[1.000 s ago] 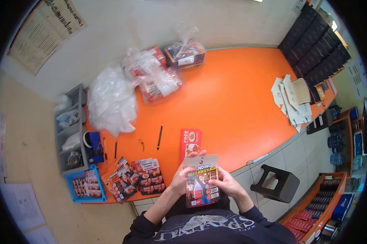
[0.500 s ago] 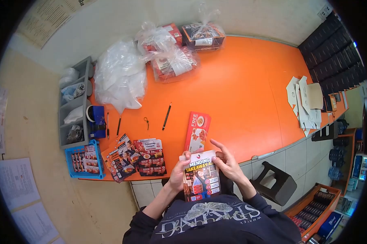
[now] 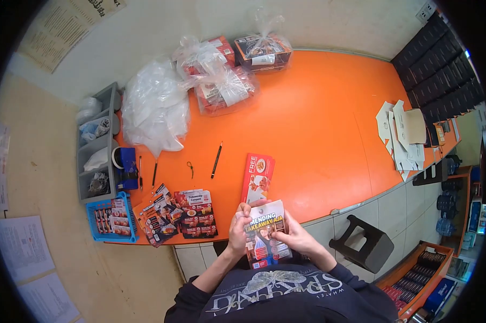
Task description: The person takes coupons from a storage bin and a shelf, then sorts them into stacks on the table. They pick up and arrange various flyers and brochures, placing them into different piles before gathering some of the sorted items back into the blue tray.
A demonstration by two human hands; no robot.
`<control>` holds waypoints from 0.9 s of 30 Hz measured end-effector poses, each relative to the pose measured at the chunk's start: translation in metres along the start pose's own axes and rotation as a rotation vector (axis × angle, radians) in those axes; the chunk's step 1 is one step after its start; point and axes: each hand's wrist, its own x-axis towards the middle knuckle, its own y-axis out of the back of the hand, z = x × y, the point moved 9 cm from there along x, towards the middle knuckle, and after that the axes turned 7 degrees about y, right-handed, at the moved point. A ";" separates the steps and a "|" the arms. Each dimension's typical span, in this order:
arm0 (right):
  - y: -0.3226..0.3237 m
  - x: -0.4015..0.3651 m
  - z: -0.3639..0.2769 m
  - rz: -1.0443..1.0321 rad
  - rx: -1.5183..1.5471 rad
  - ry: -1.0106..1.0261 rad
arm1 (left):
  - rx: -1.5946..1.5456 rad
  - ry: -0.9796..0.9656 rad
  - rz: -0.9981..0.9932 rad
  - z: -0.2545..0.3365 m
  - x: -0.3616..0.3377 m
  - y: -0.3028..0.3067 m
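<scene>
A stack of printed flyers [image 3: 263, 253] reading "Mending Takeaway Aja" is held upright close to my body, past the table's front edge. My left hand [image 3: 238, 230] grips its left side, fingers curled at the top corner. On the right side, my right hand [image 3: 295, 237] holds the stack, its thumb lying across the front; the other fingers are mostly hidden behind. Just beyond my hands, a red coupon strip [image 3: 258, 180] marked "FREE" lies on the orange table [image 3: 313, 134]. Takeaway coupons [image 3: 197, 215] and more flyers [image 3: 159, 218] lie to the left.
A blue basket [image 3: 95, 237] of coupons and a grey organiser [image 3: 82, 185] stand at the left. Pencils, one black pencil [image 3: 216, 160], lie mid-table. Plastic bags [image 3: 155, 102] and bagged boxes [image 3: 226, 91] sit at the back. White cartons [image 3: 399, 134] are at right, a black stool [image 3: 364, 245] below.
My right hand has moved down the stack's right side, its raised index finger now folded in. My left fingers have curled over the top corner. The view has shifted slightly.
</scene>
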 end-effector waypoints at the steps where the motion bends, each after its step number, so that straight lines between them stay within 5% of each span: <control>1: -0.001 0.000 -0.001 0.012 -0.009 -0.042 | 0.041 -0.014 0.043 0.002 -0.001 0.000; 13: -0.004 0.007 -0.012 0.009 -0.078 0.007 | 0.314 -0.136 0.100 0.008 -0.007 0.007; 16: 0.027 0.016 -0.022 0.001 -0.285 0.180 | 0.668 -0.411 0.298 0.031 -0.016 0.012; 18: 0.095 0.021 -0.045 0.268 -0.308 0.186 | 0.582 -0.386 0.324 0.044 -0.027 0.023; 19: 0.142 0.024 -0.055 0.366 -0.494 0.453 | 0.577 -0.395 0.322 0.053 -0.034 0.029; 21: 0.231 0.020 -0.045 0.646 -0.549 0.416 | 0.577 -0.408 0.304 0.066 -0.048 0.046; 22: 0.274 0.023 -0.034 0.655 -0.879 0.438 | 0.588 -0.403 0.317 0.072 -0.056 0.056; 23: 0.278 0.024 -0.037 0.744 -1.134 0.296 | 0.596 -0.394 0.327 0.078 -0.063 0.064; 27: 0.290 0.031 -0.026 0.880 -1.261 0.271 | 0.615 -0.396 0.408 0.101 -0.100 0.107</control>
